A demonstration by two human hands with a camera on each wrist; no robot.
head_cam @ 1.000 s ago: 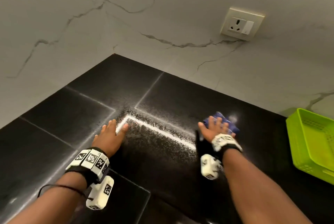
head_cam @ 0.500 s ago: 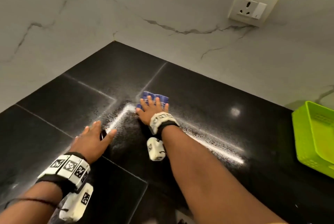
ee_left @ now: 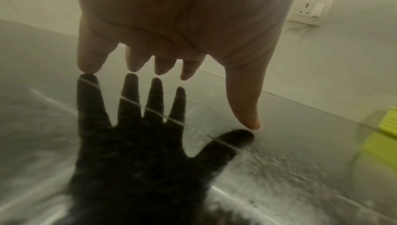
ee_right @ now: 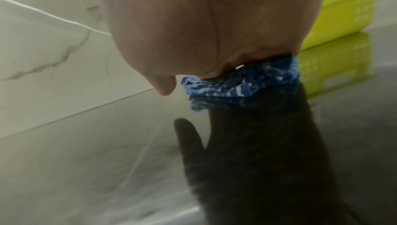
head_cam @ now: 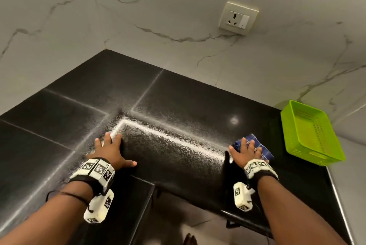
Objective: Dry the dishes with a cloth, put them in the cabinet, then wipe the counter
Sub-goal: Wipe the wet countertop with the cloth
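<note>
Right hand: pressing blue cloth flat, fingers straight, near counter's right edge.
Left hand: resting spread on counter.
Cloth axis: bunched, unclear.
Green basket: sitting at right edge, nothing inside.

the table is a glossy black l-shaped top set into a corner of pale marbled wall, with thin seams and bright streaks of glare across it. on it lie a lime green perforated basket at the right end, a bunched blue cloth just beside it, perhaps damp, under the right hand, and the left hand spread flat.
</note>
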